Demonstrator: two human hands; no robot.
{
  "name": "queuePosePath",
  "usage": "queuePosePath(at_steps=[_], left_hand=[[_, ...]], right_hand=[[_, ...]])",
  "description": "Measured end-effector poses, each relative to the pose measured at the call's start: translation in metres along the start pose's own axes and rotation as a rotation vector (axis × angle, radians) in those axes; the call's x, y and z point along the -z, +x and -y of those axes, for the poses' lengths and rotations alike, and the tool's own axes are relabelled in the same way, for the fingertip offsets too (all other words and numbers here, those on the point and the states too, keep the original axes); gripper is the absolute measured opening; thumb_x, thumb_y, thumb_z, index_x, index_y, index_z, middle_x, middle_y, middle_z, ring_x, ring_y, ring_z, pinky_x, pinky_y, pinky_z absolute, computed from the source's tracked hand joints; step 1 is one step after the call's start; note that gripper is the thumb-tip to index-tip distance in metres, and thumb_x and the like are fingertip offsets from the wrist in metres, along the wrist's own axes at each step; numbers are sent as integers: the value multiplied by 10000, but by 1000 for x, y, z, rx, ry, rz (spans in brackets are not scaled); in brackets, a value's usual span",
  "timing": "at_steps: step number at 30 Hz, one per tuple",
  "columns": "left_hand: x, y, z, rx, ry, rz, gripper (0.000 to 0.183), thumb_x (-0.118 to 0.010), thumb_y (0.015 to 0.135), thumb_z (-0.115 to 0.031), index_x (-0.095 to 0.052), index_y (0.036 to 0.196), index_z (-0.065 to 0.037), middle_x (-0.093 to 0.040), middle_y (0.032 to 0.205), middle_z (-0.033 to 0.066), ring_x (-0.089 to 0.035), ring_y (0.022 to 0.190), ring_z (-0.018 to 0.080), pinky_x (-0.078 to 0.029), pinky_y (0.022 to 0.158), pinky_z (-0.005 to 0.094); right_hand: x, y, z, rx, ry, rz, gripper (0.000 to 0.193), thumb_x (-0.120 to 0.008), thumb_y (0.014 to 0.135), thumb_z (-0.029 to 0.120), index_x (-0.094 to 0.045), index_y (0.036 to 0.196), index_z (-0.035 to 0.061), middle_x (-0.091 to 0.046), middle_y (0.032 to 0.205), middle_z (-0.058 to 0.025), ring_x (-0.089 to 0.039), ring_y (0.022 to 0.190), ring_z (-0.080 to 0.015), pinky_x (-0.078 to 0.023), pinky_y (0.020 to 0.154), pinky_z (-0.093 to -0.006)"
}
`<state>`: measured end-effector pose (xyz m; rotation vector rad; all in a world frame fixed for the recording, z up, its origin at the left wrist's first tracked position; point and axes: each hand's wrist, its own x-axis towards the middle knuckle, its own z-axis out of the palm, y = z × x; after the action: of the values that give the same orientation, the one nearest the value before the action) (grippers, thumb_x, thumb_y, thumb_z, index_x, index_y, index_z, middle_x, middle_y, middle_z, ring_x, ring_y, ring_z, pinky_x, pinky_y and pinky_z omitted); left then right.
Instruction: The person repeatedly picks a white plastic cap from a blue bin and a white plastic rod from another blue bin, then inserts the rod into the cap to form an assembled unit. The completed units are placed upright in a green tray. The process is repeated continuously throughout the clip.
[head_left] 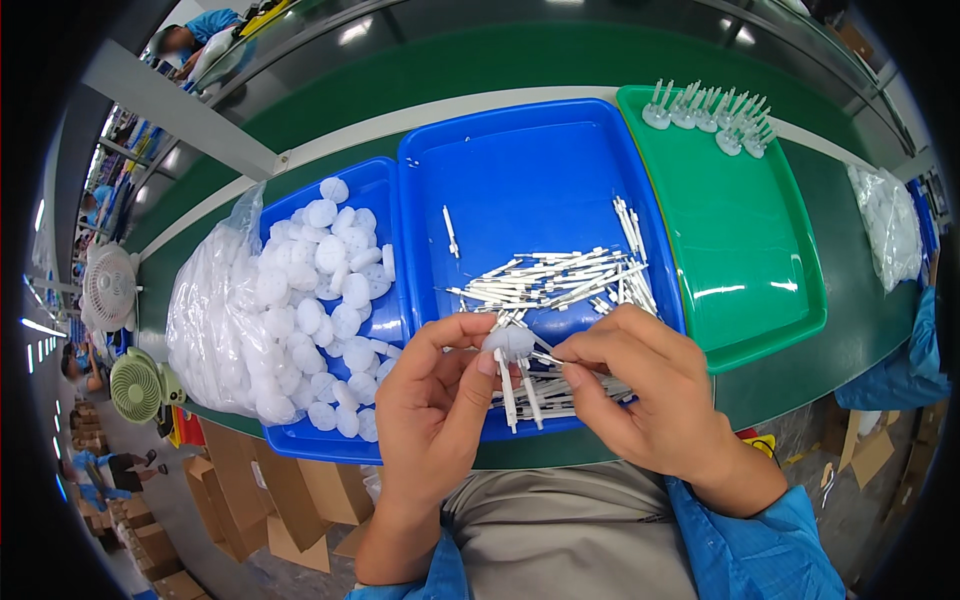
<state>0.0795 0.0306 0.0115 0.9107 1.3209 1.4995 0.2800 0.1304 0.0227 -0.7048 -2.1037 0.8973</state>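
Observation:
My left hand (432,415) pinches a translucent white disc (510,343) above the near edge of the middle blue tray (520,170). Two white sticks (508,395) hang down from the disc. Between the thumb and fingers of my right hand (650,395) is a thin white stick (546,358), its tip right at the disc's edge. Whether that tip has entered the disc cannot be made out. A loose pile of similar white sticks (560,282) lies in the tray behind and under my hands.
To the left, a blue tray (385,190) holds many loose discs (330,255) beside a clear bag (215,310) of more. A green tray (740,240) on the right carries several discs with upright sticks (730,120) at its far end. Another plastic bag (885,225) lies at the far right.

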Motion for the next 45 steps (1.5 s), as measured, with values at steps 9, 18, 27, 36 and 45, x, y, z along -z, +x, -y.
queuePosePath(at_steps=[9, 18, 27, 36, 45], left_hand=[[0, -2, 1, -2, 40, -32, 287, -673, 1142, 12, -650, 1418, 89, -761, 1225, 158, -794, 1072, 195, -654, 908, 315], [5, 0, 4, -39, 129, 42, 251, -696, 1108, 57, -697, 1358, 66, -683, 1293, 118, -755, 1167, 184, -651, 982, 322], [5, 1, 2, -124, 185, 37, 250, -728, 1073, 80, -720, 1322, 65, -673, 1318, 141, -747, 1195, 206, -653, 1031, 332], [4, 0, 1, -133, 176, 38, 239, -726, 1071, 88, -723, 1309, 66, -676, 1310, 140, -744, 1206, 205, -652, 1033, 330], [5, -2, 3, -84, 122, 47, 260, -727, 1075, 83, -708, 1333, 62, -681, 1303, 131, -751, 1183, 201, -645, 1029, 326]], right_hand=[[-3, -2, 0, -41, -7, 15, 235, -811, 921, -57, -773, 1150, -17, -688, 904, -141, -688, 716, -306, -538, 613, -415], [3, -1, 5, -229, 108, 125, 163, -853, 989, 44, -788, 1132, 0, -714, 881, -114, -709, 706, -247, -544, 611, -378], [-3, -1, 4, -175, 101, 52, 110, -876, 962, 49, -792, 1021, 11, -734, 854, -110, -719, 701, -240, -547, 613, -370], [-4, -3, 6, -213, 105, 12, 92, -871, 947, 6, -810, 1017, 10, -717, 833, -97, -659, 639, -197, -494, 554, -342], [-12, -7, 7, -204, 105, -55, 115, -881, 937, -6, -817, 1030, 17, -723, 815, -85, -648, 598, -160, -475, 519, -316]])
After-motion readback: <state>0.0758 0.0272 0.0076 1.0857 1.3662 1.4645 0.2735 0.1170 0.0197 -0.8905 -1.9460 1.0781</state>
